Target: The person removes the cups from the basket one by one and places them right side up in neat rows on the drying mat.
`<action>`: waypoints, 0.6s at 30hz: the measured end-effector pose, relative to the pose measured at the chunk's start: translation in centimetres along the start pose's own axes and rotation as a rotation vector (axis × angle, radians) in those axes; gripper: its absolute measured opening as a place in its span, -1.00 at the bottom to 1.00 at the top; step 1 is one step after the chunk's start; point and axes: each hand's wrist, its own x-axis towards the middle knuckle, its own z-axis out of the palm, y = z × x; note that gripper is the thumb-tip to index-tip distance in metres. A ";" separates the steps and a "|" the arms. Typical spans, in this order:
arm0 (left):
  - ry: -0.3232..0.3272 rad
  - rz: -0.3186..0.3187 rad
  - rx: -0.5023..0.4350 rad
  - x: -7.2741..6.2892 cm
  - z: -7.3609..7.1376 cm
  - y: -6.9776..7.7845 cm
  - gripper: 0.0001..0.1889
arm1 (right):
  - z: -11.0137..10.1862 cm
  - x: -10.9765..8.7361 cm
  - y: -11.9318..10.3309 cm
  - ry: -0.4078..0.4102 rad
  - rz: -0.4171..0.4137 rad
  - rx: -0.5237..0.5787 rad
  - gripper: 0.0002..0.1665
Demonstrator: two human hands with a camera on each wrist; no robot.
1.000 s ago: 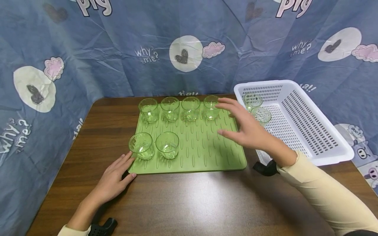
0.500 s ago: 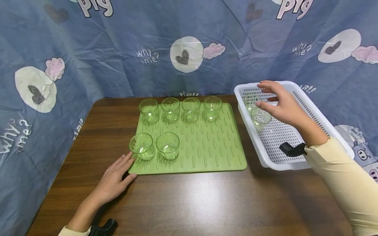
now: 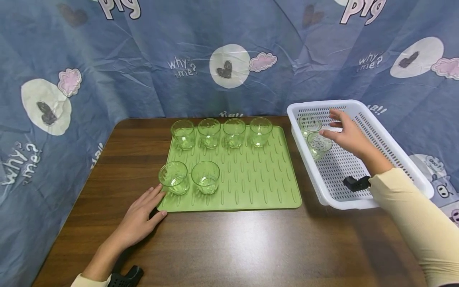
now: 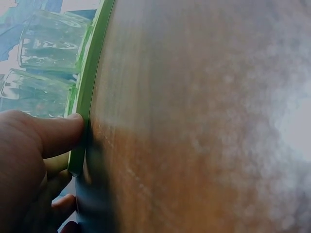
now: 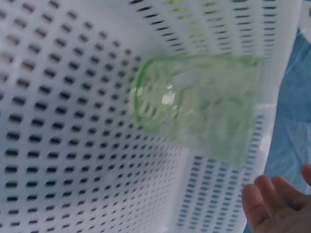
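My right hand (image 3: 348, 135) hovers over the white basket, its fingers loosely bent and spread, nothing in them. Just left of its thumb stands a clear green-tinted glass (image 3: 319, 149); a second glass (image 3: 308, 124) is behind it. The right wrist view shows one glass (image 5: 194, 97) against the basket wall, apart from the fingertips (image 5: 251, 196). My left hand (image 3: 138, 217) rests at the left front corner of the green ridged mat (image 3: 258, 179). Its thumb (image 4: 63, 133) touches the mat's edge, close to the front-left glass (image 3: 174, 179).
Several matching glasses stand upright in a back row on the mat, the rightmost glass (image 3: 260, 133) among them. Another glass (image 3: 206, 179) is in the front row. The white perforated basket (image 3: 335, 205) sits right of the mat. A blue printed cloth (image 3: 143, 79) hangs behind the table.
My right hand has moved right, from beside the back-row glasses over the mat to above the basket, then slightly lower toward its glasses. The left hand has stayed in place.
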 end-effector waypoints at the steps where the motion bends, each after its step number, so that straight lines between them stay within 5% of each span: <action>1: 0.000 0.000 -0.001 0.0 0.0 0.0 -0.38 | 0.0 0.0 0.3 -0.025 0.010 -0.005 -0.03; 9: 0.001 -0.007 -0.009 0.1 -0.3 0.0 -0.37 | -0.3 -0.1 1.3 -0.237 0.016 -0.054 -0.06; 18: -0.001 -0.008 -0.010 0.0 0.0 0.0 -0.37 | 0.4 -0.1 2.5 -0.308 -0.013 -0.014 -0.01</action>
